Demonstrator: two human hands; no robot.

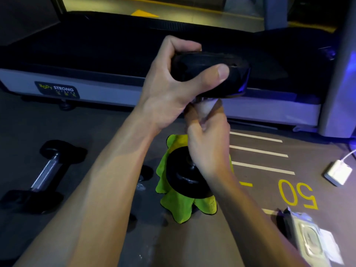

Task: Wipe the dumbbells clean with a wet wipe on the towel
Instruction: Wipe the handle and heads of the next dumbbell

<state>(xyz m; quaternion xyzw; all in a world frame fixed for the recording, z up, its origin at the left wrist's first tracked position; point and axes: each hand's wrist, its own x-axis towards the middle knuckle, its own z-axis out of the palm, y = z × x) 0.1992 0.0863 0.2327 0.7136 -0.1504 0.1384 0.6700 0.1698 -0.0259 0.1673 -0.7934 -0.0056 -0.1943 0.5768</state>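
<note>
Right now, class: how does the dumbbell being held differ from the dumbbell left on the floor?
The held dumbbell stands upright on the green towel; the floor dumbbell lies flat on bare floor. The left hand grips the held one's top head, and the right hand wraps a wet wipe round its handle; the floor one is untouched. Both have black heads.

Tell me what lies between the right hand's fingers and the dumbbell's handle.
In the head view, a white wet wipe lies there, wrapped around the handle under the right hand.
</note>
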